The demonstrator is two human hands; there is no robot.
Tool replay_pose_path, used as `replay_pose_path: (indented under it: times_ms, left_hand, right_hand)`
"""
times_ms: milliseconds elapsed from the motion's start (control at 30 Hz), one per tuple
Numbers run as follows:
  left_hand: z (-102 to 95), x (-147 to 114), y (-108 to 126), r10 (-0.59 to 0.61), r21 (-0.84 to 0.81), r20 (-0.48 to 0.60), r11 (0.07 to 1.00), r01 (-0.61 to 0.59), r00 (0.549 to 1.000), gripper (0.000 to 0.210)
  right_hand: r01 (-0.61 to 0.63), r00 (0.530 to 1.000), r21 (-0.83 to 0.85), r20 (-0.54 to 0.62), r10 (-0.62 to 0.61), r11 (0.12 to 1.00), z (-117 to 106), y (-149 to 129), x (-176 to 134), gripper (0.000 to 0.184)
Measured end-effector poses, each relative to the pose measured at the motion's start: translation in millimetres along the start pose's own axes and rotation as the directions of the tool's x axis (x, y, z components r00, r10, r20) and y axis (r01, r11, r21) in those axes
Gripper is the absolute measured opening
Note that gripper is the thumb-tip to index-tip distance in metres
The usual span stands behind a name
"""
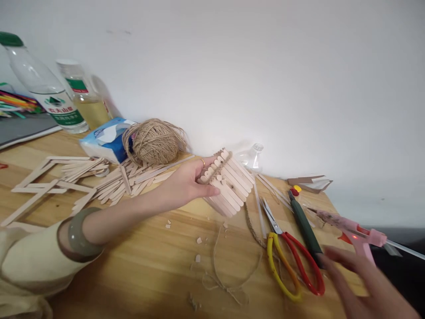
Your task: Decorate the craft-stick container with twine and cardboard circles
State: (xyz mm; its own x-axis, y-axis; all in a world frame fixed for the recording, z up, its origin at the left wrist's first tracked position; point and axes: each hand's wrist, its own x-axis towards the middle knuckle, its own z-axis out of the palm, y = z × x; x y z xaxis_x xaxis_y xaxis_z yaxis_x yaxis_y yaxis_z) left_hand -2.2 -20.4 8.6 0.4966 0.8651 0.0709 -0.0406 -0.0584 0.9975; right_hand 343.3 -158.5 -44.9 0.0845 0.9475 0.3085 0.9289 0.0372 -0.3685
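My left hand grips a small box made of wooden craft sticks, trimmed with twine along one edge. It is held tilted above the table. My right hand, blurred, is at the lower right with its fingers apart and nothing visible in them. Closest to it are the end of a dark green pen-shaped tool and a pink glue gun with a glue stick in its rear. Left of these lie scissors with one yellow and one red handle.
A twine ball rests against a tissue pack. Loose craft sticks and joined stick frames cover the table's left. Behind stand a water bottle and a jar of yellowish liquid. Thin twine and wood scraps lie in front.
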Motion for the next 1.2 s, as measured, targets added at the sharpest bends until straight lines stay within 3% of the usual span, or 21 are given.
replay_pose_path:
  times_ms: [67,100,167,267,367,467,600,767,800,867,967,1033,1100,1200]
  left_hand:
    - [-2.5,1.1,-0.3,0.029,0.006,-0.041,1.000,-0.029,0.999,0.051]
    - [-3.6,1.5,-0.4,0.043,-0.005,-0.049,0.999,-0.043,0.998,0.051]
    - [-6.1,1.9,0.2,0.052,-0.044,-0.052,0.998,-0.054,0.997,0.054]
    - [-10.4,2.1,1.5,0.036,-0.092,-0.065,0.995,-0.042,0.997,0.061]
    - [-15.0,2.9,1.0,0.035,-0.091,-0.076,0.995,-0.042,0.996,0.060]
    - [-18.8,4.2,-1.9,0.037,-0.079,-0.076,0.996,-0.043,0.996,0.058]
    - [-21.9,4.8,-4.5,0.010,-0.086,-0.073,0.996,-0.017,0.997,0.059]
    - [-22.5,4.5,-3.5,-0.026,-0.097,-0.099,0.995,0.017,0.995,0.060]
    - [-21.6,4.2,-3.4,-0.036,-0.101,-0.105,0.995,0.025,0.994,0.060]
    - [-18.4,3.1,-3.9,-0.053,-0.108,-0.109,0.993,0.041,0.993,0.061]
    - [-10.4,0.4,-7.0,-0.055,-0.105,-0.078,0.993,0.047,0.995,0.062]
    - [-4.2,-1.9,-10.1,-0.055,-0.109,-0.039,0.993,0.051,0.998,0.061]
    - [1.9,-4.7,-12.8,-0.057,-0.116,-0.007,0.992,0.056,0.998,0.059]
    - [9.8,-9.2,-13.7,-0.088,-0.141,0.010,0.986,0.089,0.996,0.062]
  right_hand:
    - [0.282,0.951,0.031,0.121,-0.283,0.959,12.8,-54.6,10.7,0.014]
    - [0.397,0.898,0.074,0.177,-0.404,0.915,20.3,-79.9,16.6,0.012]
    - [0.450,0.827,0.170,0.291,-0.481,0.877,37.4,-120.9,25.8,0.013]
    - [0.446,0.834,0.228,0.245,-0.494,0.866,66.9,-154.9,28.8,0.019]
    - [0.485,0.797,0.226,0.282,-0.533,0.845,92.0,-165.8,24.4,0.019]
    - [0.493,0.796,0.210,0.284,-0.535,0.844,105.3,-167.1,22.0,0.017]
    - [0.524,0.803,0.167,0.229,-0.550,0.835,109.5,-167.0,20.4,0.015]
    - [0.651,0.722,0.177,0.156,-0.674,0.738,103.7,-169.1,16.5,0.019]
    - [0.640,0.723,0.237,0.139,-0.677,0.731,99.8,-168.9,17.6,0.019]
    - [0.511,0.784,0.422,0.129,-0.607,0.749,88.4,-167.0,23.4,0.019]
    - [0.160,0.913,0.618,0.204,-0.353,0.770,65.0,-161.6,39.7,0.013]
    - [0.026,0.960,0.645,0.196,-0.198,0.764,50.4,-157.3,51.5,0.008]
    - [-0.014,0.983,0.661,0.148,-0.112,0.750,39.7,-153.1,60.2,0.007]
    - [0.032,0.993,0.660,0.063,-0.098,0.751,31.6,-147.7,65.8,0.009]
